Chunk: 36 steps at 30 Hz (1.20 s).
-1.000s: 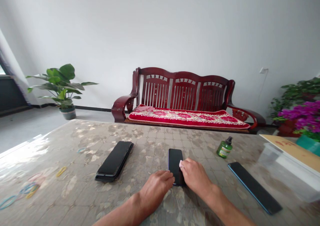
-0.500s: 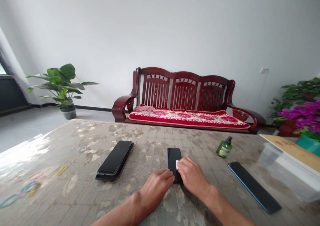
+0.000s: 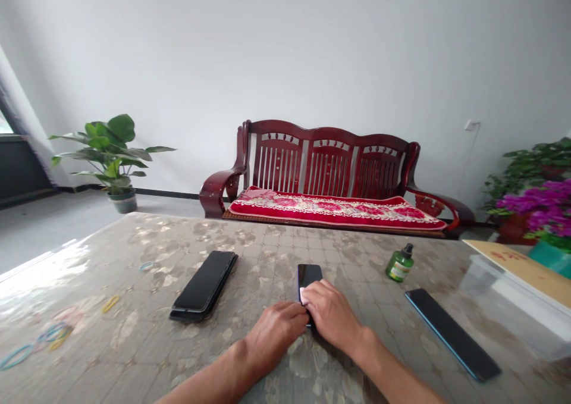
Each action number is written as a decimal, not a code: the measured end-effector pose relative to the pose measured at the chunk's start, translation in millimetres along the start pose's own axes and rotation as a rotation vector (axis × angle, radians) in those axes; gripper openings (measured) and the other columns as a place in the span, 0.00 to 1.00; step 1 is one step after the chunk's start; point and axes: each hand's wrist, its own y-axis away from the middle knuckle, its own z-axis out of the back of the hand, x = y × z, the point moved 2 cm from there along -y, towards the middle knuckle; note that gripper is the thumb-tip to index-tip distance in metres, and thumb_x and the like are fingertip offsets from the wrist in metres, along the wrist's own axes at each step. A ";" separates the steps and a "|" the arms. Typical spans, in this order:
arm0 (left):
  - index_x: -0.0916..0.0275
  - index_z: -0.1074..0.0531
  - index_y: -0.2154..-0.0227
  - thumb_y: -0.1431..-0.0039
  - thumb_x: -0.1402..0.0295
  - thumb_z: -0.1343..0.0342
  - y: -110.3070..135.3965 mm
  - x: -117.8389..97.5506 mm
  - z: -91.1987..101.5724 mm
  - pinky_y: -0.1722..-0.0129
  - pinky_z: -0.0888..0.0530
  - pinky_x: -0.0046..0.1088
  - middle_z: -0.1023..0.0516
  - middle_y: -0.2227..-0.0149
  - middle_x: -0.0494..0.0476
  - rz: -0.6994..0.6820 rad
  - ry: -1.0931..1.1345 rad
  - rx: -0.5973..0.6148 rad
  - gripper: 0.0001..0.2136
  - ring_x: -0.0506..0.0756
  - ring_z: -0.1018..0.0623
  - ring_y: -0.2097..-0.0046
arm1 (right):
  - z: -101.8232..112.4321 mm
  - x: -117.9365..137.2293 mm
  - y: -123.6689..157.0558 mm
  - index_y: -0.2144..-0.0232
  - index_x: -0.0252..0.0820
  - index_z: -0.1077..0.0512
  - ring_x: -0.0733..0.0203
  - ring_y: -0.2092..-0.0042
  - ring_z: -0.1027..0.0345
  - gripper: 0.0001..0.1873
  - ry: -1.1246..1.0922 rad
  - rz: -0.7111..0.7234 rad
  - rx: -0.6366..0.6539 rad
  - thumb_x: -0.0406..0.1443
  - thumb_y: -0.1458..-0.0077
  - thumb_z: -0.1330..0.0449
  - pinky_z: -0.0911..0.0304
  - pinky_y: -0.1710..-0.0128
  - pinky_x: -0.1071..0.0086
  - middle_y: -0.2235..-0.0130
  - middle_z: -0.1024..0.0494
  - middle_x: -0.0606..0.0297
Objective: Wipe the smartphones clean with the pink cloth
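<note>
A black-screened smartphone (image 3: pixel 309 273) lies face up on the table in front of me. My left hand (image 3: pixel 279 331) grips its lower left edge, fingers bent and closed. Over the lower half of the screen lies my right hand (image 3: pixel 332 315), fingers closed on a small white cloth (image 3: pixel 303 294). Only a bit of the cloth shows at the fingertips, near the phone's left edge. The fingers of both hands almost meet, and the hands hide much of the phone's lower part.
Left of the hands lie stacked dark phones (image 3: pixel 205 285); a blue-edged phone (image 3: pixel 452 332) is at right. A green spray bottle (image 3: pixel 400 264) stands behind it, near a clear plastic box (image 3: pixel 513 309). Several coloured hair bands (image 3: pixel 56 334) lie far left. A wooden bench (image 3: pixel 330 160) stands beyond the table.
My right hand has slid left across the phone's screen with the white cloth, from the right side to the left edge. My left hand has hardly moved.
</note>
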 end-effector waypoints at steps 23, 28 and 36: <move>0.54 0.39 0.38 0.44 0.81 0.46 -70.2 53.3 23.5 0.41 0.33 0.45 0.44 0.33 0.66 0.023 -0.260 0.343 0.31 0.66 0.39 0.35 | -1.9 5.5 15.2 0.58 0.44 0.26 0.57 0.57 0.32 0.10 -0.133 0.071 -0.219 0.31 0.36 0.47 0.35 0.55 0.64 0.60 0.22 0.61; 0.49 0.39 0.39 0.42 0.80 0.45 -88.6 61.9 14.1 0.47 0.28 0.41 0.41 0.35 0.64 -0.103 -0.342 0.409 0.29 0.64 0.33 0.38 | -3.7 4.6 15.1 0.59 0.44 0.26 0.56 0.59 0.32 0.10 -0.127 0.086 -0.230 0.32 0.36 0.47 0.35 0.56 0.63 0.62 0.22 0.61; 0.48 0.45 0.36 0.47 0.78 0.39 -99.0 69.1 9.9 0.52 0.25 0.38 0.47 0.32 0.65 -0.141 -0.365 0.542 0.38 0.64 0.26 0.44 | -2.7 3.0 14.2 0.61 0.43 0.27 0.57 0.58 0.33 0.09 -0.145 0.095 -0.206 0.32 0.36 0.48 0.36 0.56 0.64 0.62 0.23 0.61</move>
